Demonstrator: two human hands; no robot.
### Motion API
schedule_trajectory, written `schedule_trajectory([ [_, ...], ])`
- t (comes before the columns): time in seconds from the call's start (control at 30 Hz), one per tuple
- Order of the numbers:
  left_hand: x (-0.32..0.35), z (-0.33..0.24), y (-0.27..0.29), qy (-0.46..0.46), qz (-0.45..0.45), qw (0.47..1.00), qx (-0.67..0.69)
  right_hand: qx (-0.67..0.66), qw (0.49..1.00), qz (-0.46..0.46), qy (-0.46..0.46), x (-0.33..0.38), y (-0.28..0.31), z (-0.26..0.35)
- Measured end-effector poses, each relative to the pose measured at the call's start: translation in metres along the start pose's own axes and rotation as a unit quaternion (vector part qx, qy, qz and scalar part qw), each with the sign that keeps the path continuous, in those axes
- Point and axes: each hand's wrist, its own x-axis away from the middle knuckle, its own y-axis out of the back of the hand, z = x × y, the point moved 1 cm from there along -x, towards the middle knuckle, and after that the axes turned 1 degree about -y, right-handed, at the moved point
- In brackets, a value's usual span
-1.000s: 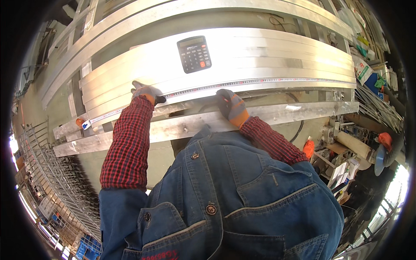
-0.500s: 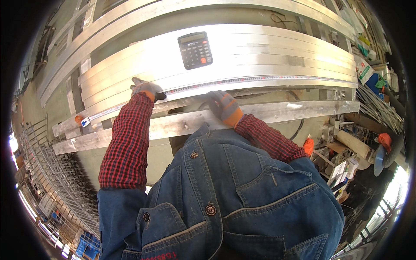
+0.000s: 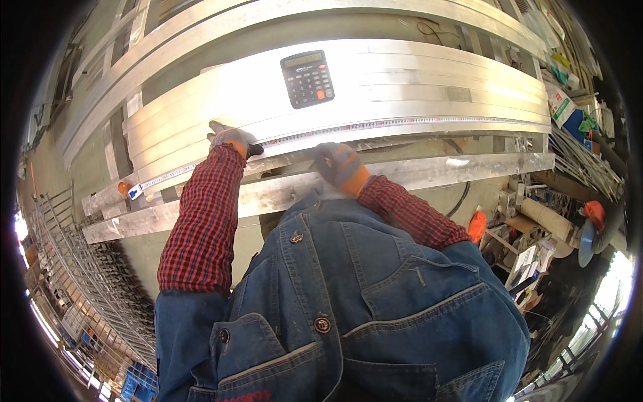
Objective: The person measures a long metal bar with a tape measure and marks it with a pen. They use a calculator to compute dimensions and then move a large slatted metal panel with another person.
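Note:
My left hand (image 3: 232, 139), in a grey and orange work glove, rests on the near edge of the flat silvery metal bars (image 3: 402, 80), thumb and fingers apart. It lies over a tape measure (image 3: 402, 122) stretched along the front bar, covering a short stretch of the tape. My right hand (image 3: 343, 166), gloved alike, is over the gap between the bars and a nearer metal rail (image 3: 268, 194). Its fingers are curled in and slightly blurred; whatever they hold is hidden. A dark calculator (image 3: 307, 79) with orange keys lies on the bars beyond both hands.
More long metal rails (image 3: 268, 27) span the far side. At left are stacked ladder-like metal frames (image 3: 74, 268). Thin rods (image 3: 586, 164), a cardboard tube (image 3: 546, 221) and an orange item (image 3: 476, 226) crowd the right. A small orange object (image 3: 124, 187) sits by the tape's left end.
My right hand has shifted slightly left and its fingers have curled in more. My left hand stays on the bars over the tape; the whole view has shifted a little.

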Motion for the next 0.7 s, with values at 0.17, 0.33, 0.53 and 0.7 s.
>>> schedule_trajectory([
  [0.17,0.024,-0.011,0.019,0.015,0.034,0.999,-0.017,0.002,1.0,-0.002,0.01,-0.003,-0.008,0.003],
  [0.33,0.054,-0.014,0.044,0.021,0.059,0.998,0.026,0.015,0.999,-0.013,0.041,-0.004,-0.004,0.001],
  [0.53,0.041,-0.017,0.034,0.003,0.07,0.994,-0.089,0.033,0.998,-0.015,0.058,-0.003,-0.002,0.0],
  [0.7,0.045,-0.01,0.039,-0.006,0.046,0.995,-0.089,0.041,0.997,-0.03,0.053,-0.013,0.018,0.006],
])
